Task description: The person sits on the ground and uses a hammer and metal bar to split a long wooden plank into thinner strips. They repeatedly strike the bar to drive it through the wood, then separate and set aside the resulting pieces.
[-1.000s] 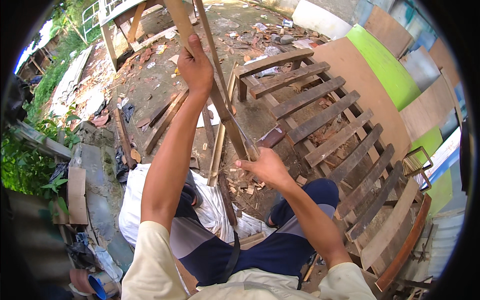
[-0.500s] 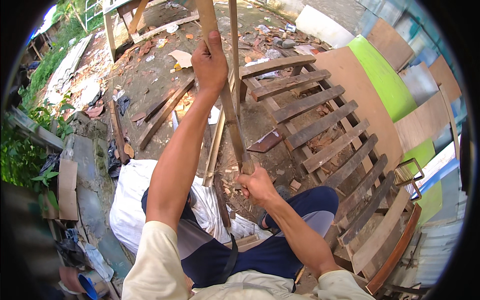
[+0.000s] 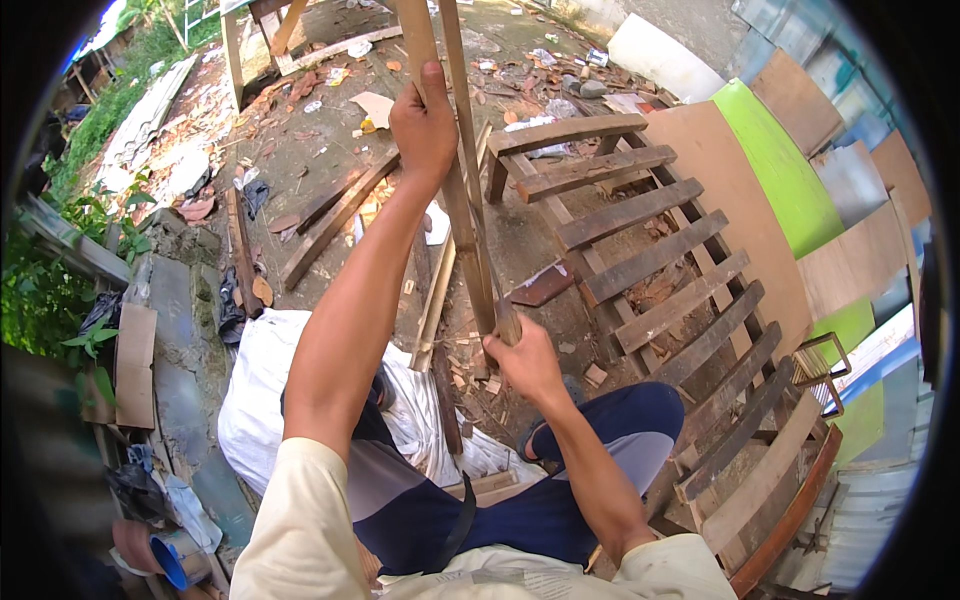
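My left hand (image 3: 426,130) is wrapped around a long, upright wooden strip (image 3: 415,45), its thumb pointing up along the face. A second, thinner strip (image 3: 455,70) rises close beside it on the right. Lower down, my right hand (image 3: 527,362) grips the wooden handle (image 3: 508,326) of a narrow-bladed tool, seemingly a machete. Its thin blade runs upward along the strip's right side; where the tip ends I cannot tell. The lower end of the strip sits just left of my right fist.
A slatted wooden frame (image 3: 640,270) lies to the right. Loose lumber (image 3: 340,215), wood chips and litter cover the ground at left and ahead. White sacking (image 3: 265,390) is spread by my legs. Coloured boards (image 3: 780,170) stand along the right wall. A low masonry ledge (image 3: 180,330) is at left.
The view has shifted slightly, so the surroundings sit further right. The thin strip's top now appears closer to the thicker strip, and the tool handle leans more. Both grips are kept.
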Tool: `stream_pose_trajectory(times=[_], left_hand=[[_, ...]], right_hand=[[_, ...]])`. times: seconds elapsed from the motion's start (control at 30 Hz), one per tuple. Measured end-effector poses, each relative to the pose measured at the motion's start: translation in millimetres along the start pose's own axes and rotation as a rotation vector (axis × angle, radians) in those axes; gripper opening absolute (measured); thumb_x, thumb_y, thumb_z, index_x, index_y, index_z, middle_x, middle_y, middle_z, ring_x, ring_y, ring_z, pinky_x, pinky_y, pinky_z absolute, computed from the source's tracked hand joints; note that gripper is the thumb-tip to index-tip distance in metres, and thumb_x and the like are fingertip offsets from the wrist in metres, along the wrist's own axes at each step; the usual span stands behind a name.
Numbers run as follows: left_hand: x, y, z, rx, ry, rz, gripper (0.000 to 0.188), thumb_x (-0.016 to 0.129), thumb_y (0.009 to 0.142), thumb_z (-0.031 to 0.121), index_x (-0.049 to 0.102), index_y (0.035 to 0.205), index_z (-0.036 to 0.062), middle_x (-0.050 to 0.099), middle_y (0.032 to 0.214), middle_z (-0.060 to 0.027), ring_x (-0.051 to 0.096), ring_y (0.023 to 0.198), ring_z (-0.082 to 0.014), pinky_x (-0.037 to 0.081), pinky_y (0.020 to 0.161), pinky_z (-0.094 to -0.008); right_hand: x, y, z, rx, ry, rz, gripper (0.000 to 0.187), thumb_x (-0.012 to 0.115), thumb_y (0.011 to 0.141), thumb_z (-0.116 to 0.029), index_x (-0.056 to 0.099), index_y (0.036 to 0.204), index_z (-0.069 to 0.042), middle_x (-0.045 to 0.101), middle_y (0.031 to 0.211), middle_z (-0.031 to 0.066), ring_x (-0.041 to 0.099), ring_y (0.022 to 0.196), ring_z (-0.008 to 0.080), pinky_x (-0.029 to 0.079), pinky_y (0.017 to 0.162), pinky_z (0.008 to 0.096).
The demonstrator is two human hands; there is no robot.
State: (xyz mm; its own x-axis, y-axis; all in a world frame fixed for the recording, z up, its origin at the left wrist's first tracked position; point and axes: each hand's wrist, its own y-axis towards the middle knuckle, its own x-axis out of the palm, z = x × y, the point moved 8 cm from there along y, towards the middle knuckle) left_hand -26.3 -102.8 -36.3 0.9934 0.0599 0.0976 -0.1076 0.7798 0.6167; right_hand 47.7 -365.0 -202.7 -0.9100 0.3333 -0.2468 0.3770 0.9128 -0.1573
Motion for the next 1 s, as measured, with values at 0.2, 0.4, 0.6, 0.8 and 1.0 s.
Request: stream_pose_trajectory(times=[0.2, 0.4, 0.6, 0.8, 1.0], left_hand=[[1, -2, 13, 0.043, 0.068, 0.045, 0.061, 0.046, 0.101, 0.053, 0.058, 0.07, 0.0014, 0.052, 0.055, -0.0037, 0.047, 0.053, -0.0103, 0.036, 0.049, -0.0319], [-26, -11, 28, -0.004, 0.111, 0.129, 0.065, 0.05, 0.098, 0.056, 0.057, 0.067, -0.0011, 0.049, 0.052, -0.0067, 0.046, 0.051, -0.0141, 0.036, 0.048, -0.0345], [-68, 4, -3, -0.039, 0.071, 0.166, 0.067, 0.047, 0.099, 0.056, 0.05, 0.061, 0.0007, 0.047, 0.051, -0.0031, 0.044, 0.051, -0.0121, 0.034, 0.048, -0.0355], [-87, -5, 2, -0.054, 0.102, 0.18, 0.065, 0.046, 0.1, 0.055, 0.047, 0.062, 0.0019, 0.044, 0.054, -0.002, 0.039, 0.055, -0.0115, 0.032, 0.052, -0.0353], [-112, -7, 1, -0.051, 0.146, 0.262, 0.065, 0.047, 0.099, 0.056, 0.048, 0.064, 0.0011, 0.043, 0.054, -0.002, 0.04, 0.056, -0.0122, 0.033, 0.053, -0.0356]], right_hand=[[-7, 4, 26, -0.15, -0.166, 0.157, 0.023, 0.069, 0.087, -0.021, 0.062, 0.086, 0.001, 0.058, 0.06, 0.0071, 0.057, 0.046, 0.0179, 0.043, 0.044, 0.0341], [16, -33, 283, 0.576, -0.305, -0.055, 0.039, 0.071, 0.083, -0.032, 0.063, 0.073, 0.005, 0.061, 0.059, 0.0142, 0.059, 0.043, 0.0242, 0.044, 0.041, 0.0413], [50, -51, 281, 1.041, 0.927, -0.424, 0.032, 0.065, 0.094, -0.029, 0.049, 0.073, -0.011, 0.042, 0.053, -0.0029, 0.038, 0.041, 0.0111, 0.035, 0.044, 0.0306], [37, -23, 250, 0.75, 0.145, -0.234, 0.028, 0.065, 0.091, -0.025, 0.053, 0.074, -0.005, 0.049, 0.056, 0.0019, 0.047, 0.045, 0.0162, 0.042, 0.047, 0.0357], [28, 3, 165, 0.02, -0.241, -0.096, 0.03, 0.067, 0.086, -0.028, 0.062, 0.078, 0.0, 0.057, 0.058, 0.0069, 0.059, 0.052, 0.0212, 0.047, 0.05, 0.0399]])
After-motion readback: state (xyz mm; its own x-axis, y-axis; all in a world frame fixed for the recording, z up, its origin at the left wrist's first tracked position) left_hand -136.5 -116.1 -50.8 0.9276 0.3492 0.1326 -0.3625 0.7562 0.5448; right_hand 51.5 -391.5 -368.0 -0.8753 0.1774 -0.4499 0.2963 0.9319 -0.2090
